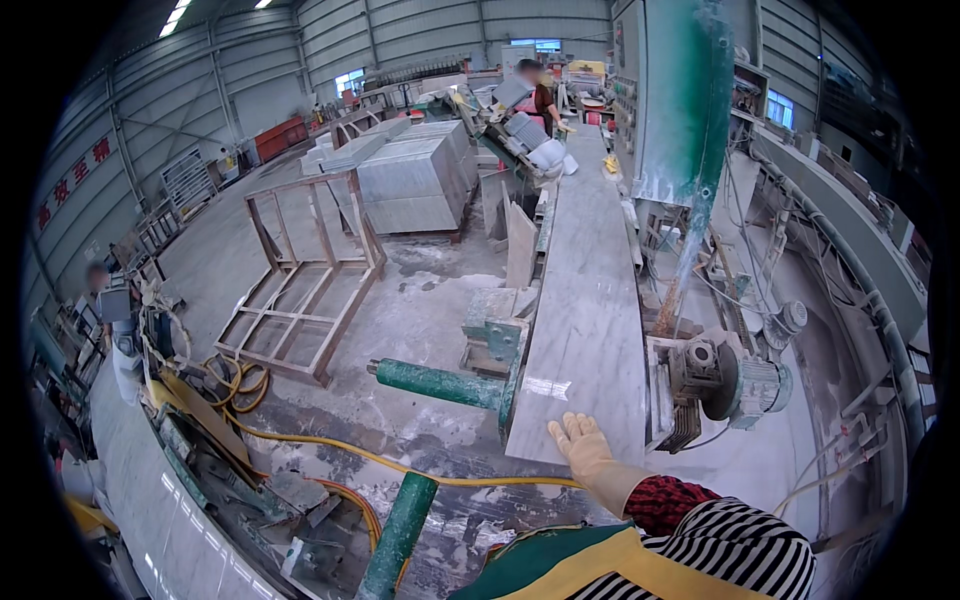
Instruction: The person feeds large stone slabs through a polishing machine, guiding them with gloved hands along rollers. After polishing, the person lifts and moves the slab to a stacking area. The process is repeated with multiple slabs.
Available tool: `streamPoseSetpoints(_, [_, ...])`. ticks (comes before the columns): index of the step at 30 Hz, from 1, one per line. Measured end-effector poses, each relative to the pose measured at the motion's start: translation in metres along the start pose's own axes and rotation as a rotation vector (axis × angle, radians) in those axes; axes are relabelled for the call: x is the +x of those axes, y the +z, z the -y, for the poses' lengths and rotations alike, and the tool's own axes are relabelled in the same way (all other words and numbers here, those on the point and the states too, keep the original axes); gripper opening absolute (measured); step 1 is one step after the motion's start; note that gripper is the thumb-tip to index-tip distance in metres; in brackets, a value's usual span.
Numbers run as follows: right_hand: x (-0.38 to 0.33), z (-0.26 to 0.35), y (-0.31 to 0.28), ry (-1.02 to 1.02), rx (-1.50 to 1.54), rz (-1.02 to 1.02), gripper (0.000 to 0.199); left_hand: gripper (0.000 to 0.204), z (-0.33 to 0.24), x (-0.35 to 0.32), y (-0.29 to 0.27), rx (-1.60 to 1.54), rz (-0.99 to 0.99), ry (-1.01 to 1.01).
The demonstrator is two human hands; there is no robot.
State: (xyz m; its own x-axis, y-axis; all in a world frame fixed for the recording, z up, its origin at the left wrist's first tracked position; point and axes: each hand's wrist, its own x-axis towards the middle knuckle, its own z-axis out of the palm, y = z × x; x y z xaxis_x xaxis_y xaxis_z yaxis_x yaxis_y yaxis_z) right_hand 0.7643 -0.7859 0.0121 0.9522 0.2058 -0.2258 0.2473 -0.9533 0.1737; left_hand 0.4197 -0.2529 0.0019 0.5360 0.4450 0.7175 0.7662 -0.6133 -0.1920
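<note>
My right hand (588, 452), in a cream rubber glove, lies on the near end of a long pale grey-veined stone slab (590, 330). Its fingers are stretched out and spread on the surface, with nothing gripped in them. The slab runs away from me along a machine line toward the far end. A small shiny patch (546, 388) shows on the stone just beyond my fingertips. My left hand is out of the picture.
Green rollers (435, 381) stick out left of the slab; a yellow hose (400, 466) crosses the floor. A motor (745, 388) and green machine column (680, 110) stand right. A rusty metal frame (300, 310) and stacked slabs (415, 185) stand left. A co-worker (543, 100) is far ahead; another person (118, 310) is left.
</note>
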Motion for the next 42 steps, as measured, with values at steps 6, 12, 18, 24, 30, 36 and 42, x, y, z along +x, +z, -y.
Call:
streamPoseSetpoints(6, [0.001, -0.002, -0.002, -0.004, -0.020, -0.025, 0.079, 0.034, -0.007, 0.005, -0.014, 0.003, -0.014, -0.003])
streamPoseSetpoints(12, [0.001, -0.005, -0.013, -0.012, 0.020, -0.020, 0.085, 0.033, -0.004, -0.001, -0.006, 0.012, -0.016, -0.011])
streamPoseSetpoints(18, [0.007, -0.008, 0.006, 0.031, 0.050, -0.090, 0.083, 0.033, -0.006, 0.001, -0.005, -0.025, -0.011, -0.009])
streamPoseSetpoints(24, [0.012, -0.012, 0.020, 0.000, 0.161, -0.265, 0.075, 0.033, -0.004, -0.001, -0.012, 0.001, -0.024, 0.004])
streamPoseSetpoints(30, [-0.001, -0.005, -0.017, -0.056, 0.308, -0.374, 0.064, 0.032, -0.006, -0.005, -0.014, -0.044, -0.045, -0.002])
streamPoseSetpoints(36, [0.040, 0.034, -0.014, -0.266, 0.489, -0.691, 0.043, 0.032, -0.016, 0.007, -0.033, -0.060, 0.006, -0.016])
streamPoseSetpoints(42, [0.068, 0.041, 0.001, -0.221, 0.432, -0.730, 0.039, 0.033, -0.014, -0.001, -0.026, -0.036, -0.014, -0.042])
